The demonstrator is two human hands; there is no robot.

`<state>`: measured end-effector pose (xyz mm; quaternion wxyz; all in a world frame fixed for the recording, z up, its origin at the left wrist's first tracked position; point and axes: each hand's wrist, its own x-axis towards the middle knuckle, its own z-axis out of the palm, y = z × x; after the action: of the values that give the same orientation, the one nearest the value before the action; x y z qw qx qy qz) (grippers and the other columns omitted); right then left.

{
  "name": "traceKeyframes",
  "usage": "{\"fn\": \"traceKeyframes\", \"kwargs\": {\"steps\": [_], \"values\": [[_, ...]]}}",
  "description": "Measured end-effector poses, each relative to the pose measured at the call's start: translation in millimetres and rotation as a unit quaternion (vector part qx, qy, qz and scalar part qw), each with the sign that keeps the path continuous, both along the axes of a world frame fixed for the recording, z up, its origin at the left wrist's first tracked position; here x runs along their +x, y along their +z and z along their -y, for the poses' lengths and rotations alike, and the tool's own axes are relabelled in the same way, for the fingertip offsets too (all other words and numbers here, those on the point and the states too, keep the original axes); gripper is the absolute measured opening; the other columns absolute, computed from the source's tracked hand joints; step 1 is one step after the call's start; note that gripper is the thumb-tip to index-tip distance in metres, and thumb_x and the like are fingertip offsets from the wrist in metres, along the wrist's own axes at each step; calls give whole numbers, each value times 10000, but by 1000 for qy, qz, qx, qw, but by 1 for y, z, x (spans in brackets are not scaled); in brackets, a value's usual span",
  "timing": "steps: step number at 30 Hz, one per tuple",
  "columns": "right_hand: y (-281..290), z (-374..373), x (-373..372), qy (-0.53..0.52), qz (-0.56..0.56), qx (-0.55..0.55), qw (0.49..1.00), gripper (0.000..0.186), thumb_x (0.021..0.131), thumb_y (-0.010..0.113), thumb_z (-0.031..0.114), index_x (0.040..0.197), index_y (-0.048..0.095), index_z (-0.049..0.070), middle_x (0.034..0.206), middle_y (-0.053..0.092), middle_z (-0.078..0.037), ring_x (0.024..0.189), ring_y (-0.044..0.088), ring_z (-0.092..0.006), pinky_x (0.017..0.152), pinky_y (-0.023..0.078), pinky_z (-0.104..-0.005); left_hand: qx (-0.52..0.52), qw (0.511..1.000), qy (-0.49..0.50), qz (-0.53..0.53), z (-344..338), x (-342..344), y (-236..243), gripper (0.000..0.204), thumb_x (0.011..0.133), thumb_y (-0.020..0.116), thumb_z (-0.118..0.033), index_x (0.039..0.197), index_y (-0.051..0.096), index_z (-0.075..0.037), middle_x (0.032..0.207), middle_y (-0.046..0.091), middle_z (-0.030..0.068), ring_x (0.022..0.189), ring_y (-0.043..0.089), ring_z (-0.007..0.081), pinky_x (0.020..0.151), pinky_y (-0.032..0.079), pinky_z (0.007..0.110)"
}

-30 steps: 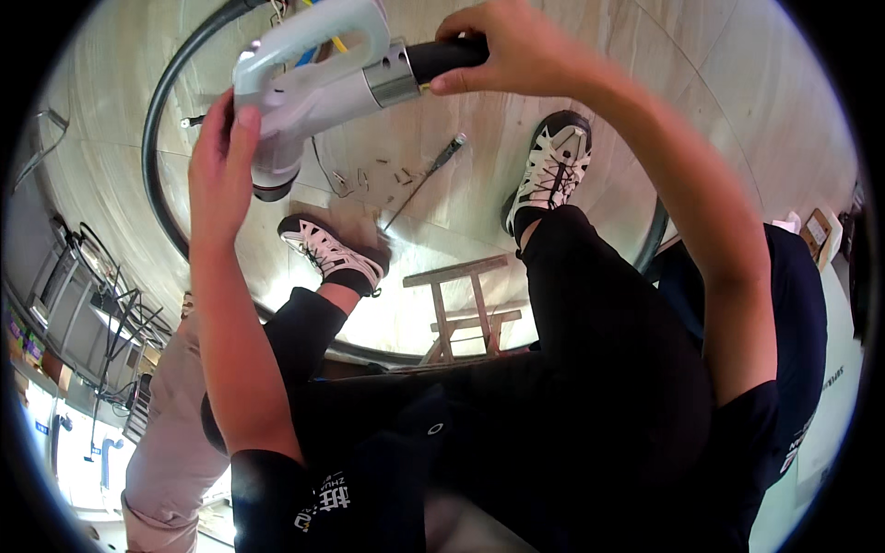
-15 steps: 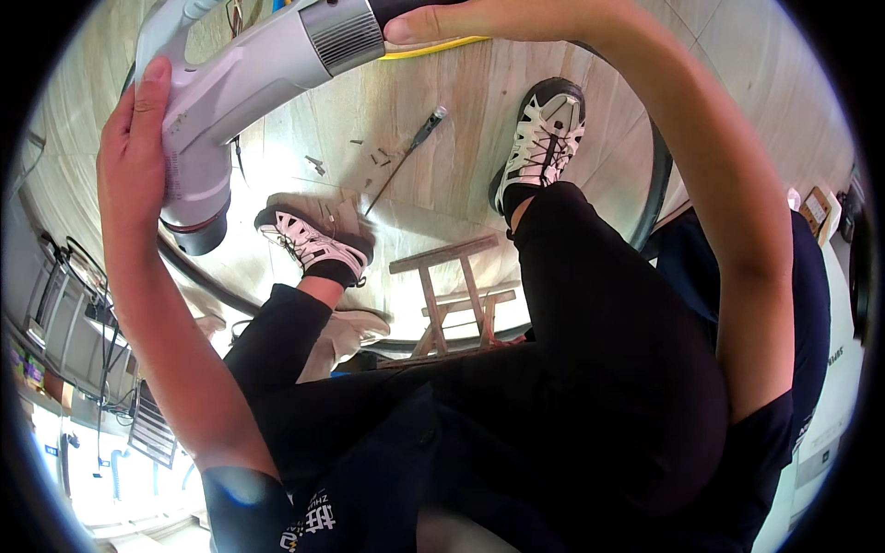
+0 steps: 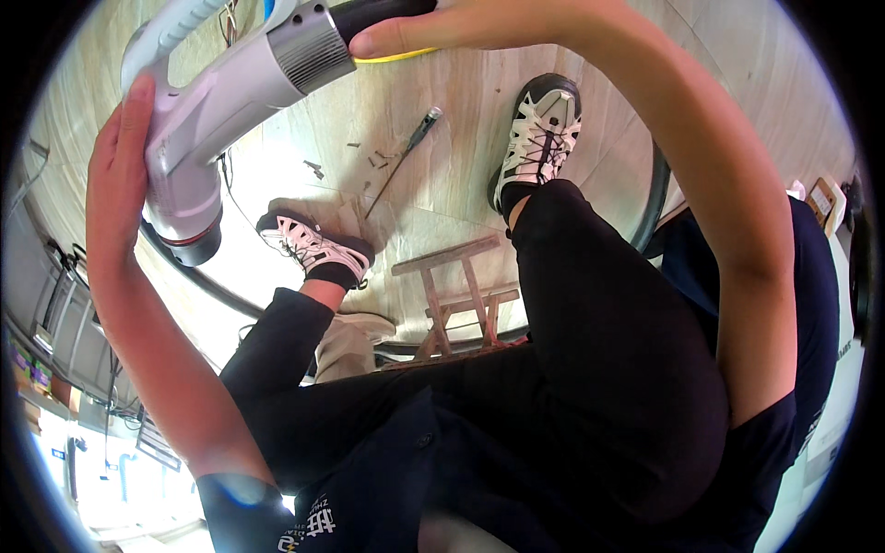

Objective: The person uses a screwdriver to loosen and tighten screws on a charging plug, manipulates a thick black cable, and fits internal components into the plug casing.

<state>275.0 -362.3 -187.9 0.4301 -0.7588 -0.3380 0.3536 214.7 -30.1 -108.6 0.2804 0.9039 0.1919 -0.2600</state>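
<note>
A pale grey charging gun (image 3: 226,103) with a loop handle is held at the upper left, tilted, its dark round nose pointing down. My left hand (image 3: 118,170) is closed round the nose end from the left side, its thumb along the body and the other fingers partly hidden. A ribbed metal collar (image 3: 311,51) ends the gun's upper right, where a thick black cable (image 3: 383,13) comes out. My right hand (image 3: 461,25) grips the cable next to the collar; its thumb shows, the other fingers are mostly out of sight.
On the tiled floor lie a screwdriver (image 3: 419,131) and several small screws (image 3: 314,170). A wooden stool (image 3: 444,260) stands between my legs, near a beige shoe (image 3: 373,323) of another person. Black cable (image 3: 657,195) loops round my feet.
The charging gun has shifted a little to the left and slightly down, with both my hands moving along with it. My feet and the floor items stay in place.
</note>
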Motion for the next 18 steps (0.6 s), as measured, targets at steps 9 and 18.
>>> {"fn": "traceKeyframes", "kwargs": {"steps": [9,18], "values": [[11,-10,-20,-21,9,-68,997,176,751,699,137,891,680,31,885,696,-208,899,673,-388,805,530,-453,84,993,-24,80,6,-6,-32,564,825,768,-495,1118,692,-19,966,714,95,896,656,170,827,491,303],[5,-15,-29,-15,59,-75,995,152,769,644,87,908,683,38,886,694,-206,893,675,-390,804,537,-464,69,995,-37,64,5,3,-42,455,831,764,-427,1065,736,-38,949,735,86,862,673,164,811,500,312]]}}
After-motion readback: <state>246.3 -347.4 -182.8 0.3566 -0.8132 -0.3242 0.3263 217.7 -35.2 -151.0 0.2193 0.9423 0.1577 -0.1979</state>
